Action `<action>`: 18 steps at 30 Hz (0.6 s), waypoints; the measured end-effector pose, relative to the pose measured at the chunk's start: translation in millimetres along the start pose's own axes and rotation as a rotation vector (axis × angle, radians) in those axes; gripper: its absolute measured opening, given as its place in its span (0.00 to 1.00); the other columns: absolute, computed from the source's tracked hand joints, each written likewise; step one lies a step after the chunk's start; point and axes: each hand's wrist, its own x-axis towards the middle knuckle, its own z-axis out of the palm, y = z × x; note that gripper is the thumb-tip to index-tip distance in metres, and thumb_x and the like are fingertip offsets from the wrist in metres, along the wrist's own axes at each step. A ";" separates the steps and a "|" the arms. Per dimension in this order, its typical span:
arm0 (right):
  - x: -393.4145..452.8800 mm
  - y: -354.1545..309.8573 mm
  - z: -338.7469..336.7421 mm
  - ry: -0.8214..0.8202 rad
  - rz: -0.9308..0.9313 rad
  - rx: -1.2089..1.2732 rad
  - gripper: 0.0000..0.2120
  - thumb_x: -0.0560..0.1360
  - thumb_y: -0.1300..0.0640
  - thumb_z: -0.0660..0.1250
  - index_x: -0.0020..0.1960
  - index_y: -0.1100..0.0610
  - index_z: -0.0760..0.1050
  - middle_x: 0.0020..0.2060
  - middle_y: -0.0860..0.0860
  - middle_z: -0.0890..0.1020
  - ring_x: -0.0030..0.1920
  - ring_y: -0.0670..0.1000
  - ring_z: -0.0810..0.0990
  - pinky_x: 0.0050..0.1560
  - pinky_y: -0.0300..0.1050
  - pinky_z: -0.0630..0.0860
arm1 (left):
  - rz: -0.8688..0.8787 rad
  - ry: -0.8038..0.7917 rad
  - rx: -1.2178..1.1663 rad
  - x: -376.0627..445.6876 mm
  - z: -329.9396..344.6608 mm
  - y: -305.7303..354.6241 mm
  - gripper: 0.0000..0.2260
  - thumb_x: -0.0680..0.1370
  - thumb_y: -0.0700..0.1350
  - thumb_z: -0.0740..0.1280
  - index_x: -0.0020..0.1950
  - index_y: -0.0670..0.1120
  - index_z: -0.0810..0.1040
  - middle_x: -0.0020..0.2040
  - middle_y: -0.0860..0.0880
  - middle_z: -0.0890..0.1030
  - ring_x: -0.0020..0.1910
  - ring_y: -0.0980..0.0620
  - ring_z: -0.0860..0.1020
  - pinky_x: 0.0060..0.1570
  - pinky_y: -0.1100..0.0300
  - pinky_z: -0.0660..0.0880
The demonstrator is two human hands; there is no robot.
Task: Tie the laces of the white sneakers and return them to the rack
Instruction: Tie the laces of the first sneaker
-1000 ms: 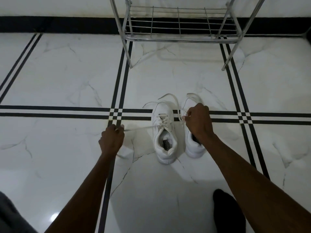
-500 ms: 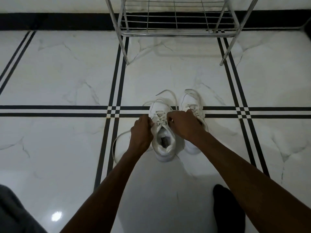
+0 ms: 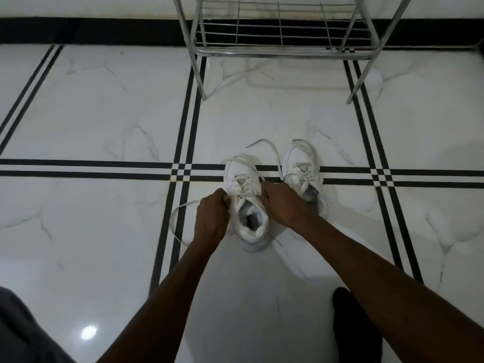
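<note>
Both arms stretch forward and down toward the floor (image 3: 104,113), the left hand (image 3: 212,214) curled into a loose fist at the near-left side of the left sneaker (image 3: 248,205), the right hand (image 3: 284,203) bent over at its right side. Each hand is closed on a strand of that shoe's lace (image 3: 180,209), pinching it just beside the eyelets; one strand trails out from the left fist in a slack loop across the black tile lines. The fingertips are turned away from view, so the exact pinch is hard to make out. The right sneaker (image 3: 303,169) stands just beside the first, its heel partly hidden behind the right wrist, laces loose (one end flung up across the tiles). Both shoes sit well short of the metal rack (image 3: 277,52), whose upper part is cut off by the frame.
</note>
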 end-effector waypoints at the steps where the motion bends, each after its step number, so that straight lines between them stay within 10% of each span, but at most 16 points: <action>1: -0.4 0.0 -1.7 -0.005 0.031 0.065 0.05 0.79 0.64 0.60 0.48 0.64 0.74 0.42 0.62 0.82 0.43 0.60 0.81 0.39 0.43 0.64 | -0.057 -0.003 -0.113 -0.9 2.8 3.3 0.11 0.76 0.28 0.62 0.42 0.44 0.76 0.40 0.42 0.83 0.41 0.42 0.82 0.48 0.44 0.80; 8: -6.8 -3.6 -1.0 0.068 0.183 0.240 0.08 0.78 0.58 0.64 0.41 0.57 0.68 0.35 0.55 0.78 0.34 0.52 0.74 0.29 0.42 0.63 | -0.142 0.049 -0.219 4.4 8.7 2.6 0.13 0.76 0.27 0.60 0.42 0.43 0.75 0.42 0.45 0.83 0.42 0.48 0.80 0.36 0.69 0.68; 18: -8.5 6.0 -1.9 -0.007 0.223 0.337 0.07 0.78 0.59 0.64 0.42 0.58 0.69 0.41 0.58 0.82 0.43 0.58 0.80 0.42 0.55 0.78 | -0.204 0.072 -0.314 8.0 12.0 -1.5 0.11 0.75 0.27 0.61 0.48 0.37 0.81 0.47 0.46 0.86 0.48 0.48 0.82 0.41 0.69 0.71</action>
